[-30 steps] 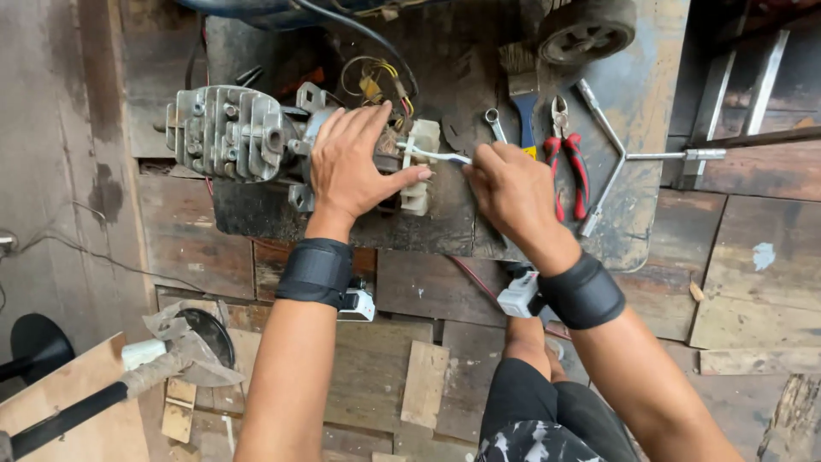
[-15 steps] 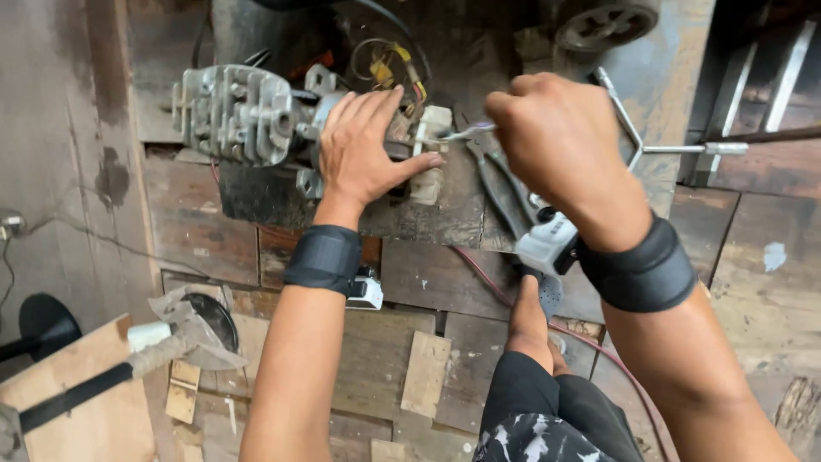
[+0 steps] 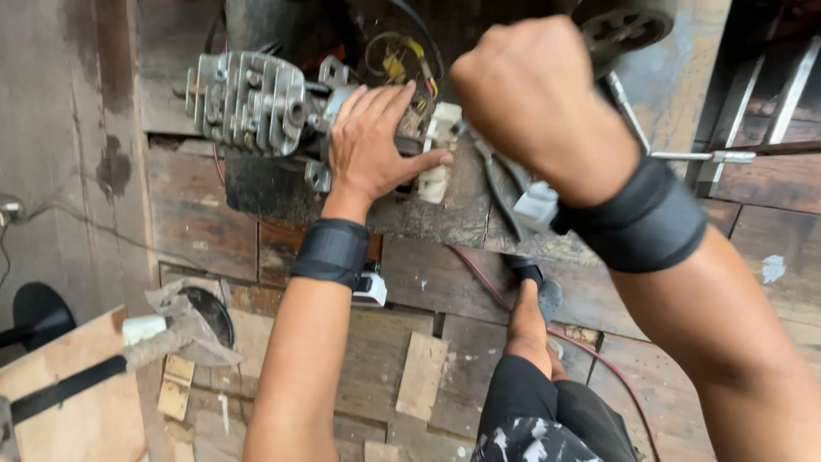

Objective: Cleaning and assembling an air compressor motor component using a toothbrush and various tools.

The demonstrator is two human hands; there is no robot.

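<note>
Head view, read from the left edge across. At about eight o'clock a hammer [image 3: 162, 342] with a dark handle lies on a slab of light board [image 3: 77, 411], its head wrapped in grey rag, and a round black object [image 3: 38, 312] sits at nine o'clock near the frame edge. At ten to eleven o'clock a small finned engine cylinder [image 3: 248, 103], grey metal with bolts showing, rests on a dark, oil-stained plank [image 3: 282, 192] of the wooden bench. Just right of it the left hand [image 3: 372, 150] lies palm down on the engine body, fingers spread wide and flat, thumb stretched toward three o'clock until its tip touches a white plastic part [image 3: 436, 154]; it grips nothing. A black wrist strap [image 3: 332, 252] wraps that forearm. Above the hand, at twelve o'clock, a tangle of yellow and red wires [image 3: 402, 64] shows. Right of centre, the right hand [image 3: 530, 94] is raised close to the camera, curled into a fist with its back toward the lens; whether anything is inside it cannot be told. A wide black band [image 3: 641, 227] circles that wrist. Partly hidden behind the forearm lie pliers [image 3: 500, 184], and at two to three o'clock a metal T-handled wrench [image 3: 684, 154] rests on the boards. At six o'clock the person's foot [image 3: 534, 295] stands on the planks.
</note>
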